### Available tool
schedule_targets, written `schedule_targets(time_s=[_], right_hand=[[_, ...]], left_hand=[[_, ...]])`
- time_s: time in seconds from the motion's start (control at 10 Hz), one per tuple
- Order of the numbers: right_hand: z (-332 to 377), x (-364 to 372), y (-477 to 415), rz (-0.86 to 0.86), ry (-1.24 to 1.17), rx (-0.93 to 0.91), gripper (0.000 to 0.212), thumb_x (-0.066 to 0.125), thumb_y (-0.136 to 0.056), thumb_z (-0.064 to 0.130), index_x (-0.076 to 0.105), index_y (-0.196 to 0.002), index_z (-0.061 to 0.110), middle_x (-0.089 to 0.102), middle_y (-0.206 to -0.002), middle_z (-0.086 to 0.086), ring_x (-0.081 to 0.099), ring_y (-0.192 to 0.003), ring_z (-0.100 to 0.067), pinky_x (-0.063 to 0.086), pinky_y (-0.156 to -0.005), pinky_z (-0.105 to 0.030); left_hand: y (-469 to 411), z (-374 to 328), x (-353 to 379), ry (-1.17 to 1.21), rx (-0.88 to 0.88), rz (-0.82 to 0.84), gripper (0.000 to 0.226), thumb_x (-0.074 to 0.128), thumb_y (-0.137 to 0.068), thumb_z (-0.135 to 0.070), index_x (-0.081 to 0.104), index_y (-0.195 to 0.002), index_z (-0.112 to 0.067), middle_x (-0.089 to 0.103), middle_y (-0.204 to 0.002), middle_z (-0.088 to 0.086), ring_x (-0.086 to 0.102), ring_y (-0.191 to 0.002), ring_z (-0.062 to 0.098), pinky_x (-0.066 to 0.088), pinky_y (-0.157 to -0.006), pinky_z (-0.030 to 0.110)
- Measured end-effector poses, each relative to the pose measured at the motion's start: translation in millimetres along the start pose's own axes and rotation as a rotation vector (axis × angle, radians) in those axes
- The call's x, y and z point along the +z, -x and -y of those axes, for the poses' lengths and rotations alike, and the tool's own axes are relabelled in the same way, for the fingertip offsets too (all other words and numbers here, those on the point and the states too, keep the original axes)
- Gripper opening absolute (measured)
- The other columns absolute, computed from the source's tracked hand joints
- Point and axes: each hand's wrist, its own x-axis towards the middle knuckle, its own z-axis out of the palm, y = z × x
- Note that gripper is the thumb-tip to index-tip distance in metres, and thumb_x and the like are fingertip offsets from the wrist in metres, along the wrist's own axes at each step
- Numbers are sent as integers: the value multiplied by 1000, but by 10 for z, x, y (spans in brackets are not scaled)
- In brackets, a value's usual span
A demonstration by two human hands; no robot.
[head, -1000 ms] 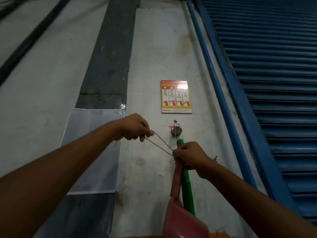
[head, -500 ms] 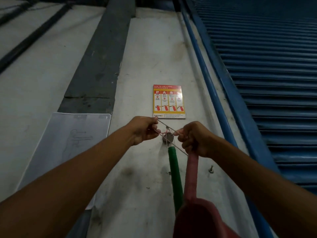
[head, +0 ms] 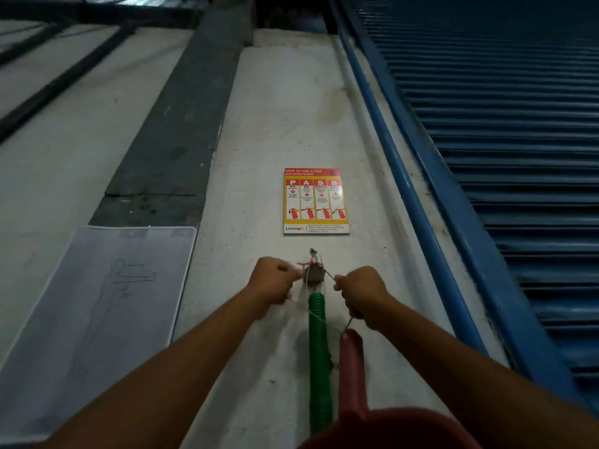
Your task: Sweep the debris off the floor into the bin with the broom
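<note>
A green ribbed broom handle (head: pixel 319 351) hangs down the white wall below a small metal hook (head: pixel 313 273). To its right hangs a red dustpan (head: pixel 353 367), whose pan fills the bottom edge. A thin string loop (head: pixel 348 324) runs from the dustpan handle's tip up toward the hook. My left hand (head: pixel 274 286) pinches the string just left of the hook. On the hook's other side, my right hand (head: pixel 363 296) pinches the same string. The broom's bristles, the floor and any bin are out of view.
A fire-extinguisher instruction poster (head: pixel 316 200) is fixed to the wall just above the hook. A white sheet with a faint drawing (head: pixel 97 303) hangs at the left. A blue roller shutter (head: pixel 518 157) with its blue rail (head: pixel 405 189) runs along the right.
Both hands have come together at the hook, spreading the string loop over it. My right hand has let go of the handle tops and holds only string; the dustpan now hangs right of the broom.
</note>
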Motion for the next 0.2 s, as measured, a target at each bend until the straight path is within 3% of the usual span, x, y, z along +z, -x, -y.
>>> schedule_targets(time_s=[0.1,0.2], right_hand=[[-71,95,147,-14,122,-145,31,57,-99,19,68,-84,-6,61,-65,-9,55,-55,-21,46,-54,-31],[-97,100,313,-30,317,-211,30,56,-99,23,68,-80,2,69,-74,-11,69,-68,-26,61,-70,-41]], left_hand=[[207,113,-45,-10,5,48,8,67,-93,-13,70,-92,-5,61,-68,10,56,-53,16,48,-50,25],[409,125,-145,17,-6,94,22,67,-94,-16,64,-114,-7,69,-76,12,64,-56,15,53,-51,24]])
